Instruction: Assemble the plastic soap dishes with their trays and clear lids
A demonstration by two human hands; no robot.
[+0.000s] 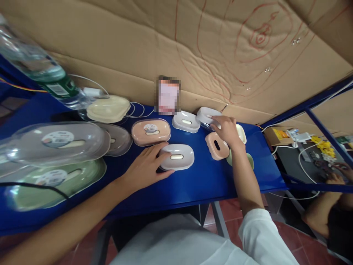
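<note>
My left hand [149, 165] has its fingers spread at the left end of a light grey oval lid [180, 151] with a cream handle, on the blue table [198, 187]. My right hand [227, 129] reaches to another grey oval container [208, 115] at the back, fingertips on its top; whether it grips it is unclear. Between them, toward the back, lies a grey lid [186, 121]. A peach piece [217, 146] with a dark slot is left of my right wrist. A green piece [249, 161] and a cream piece [241, 134] are partly hidden by my right arm.
Lidded containers in peach [151, 131], cream [108, 108], grey [63, 141] and green [55, 184] stand at the left. A water bottle [59, 82] leans behind them. Cardboard [124, 48] backs the table. Another person's hand [335, 179] is at far right.
</note>
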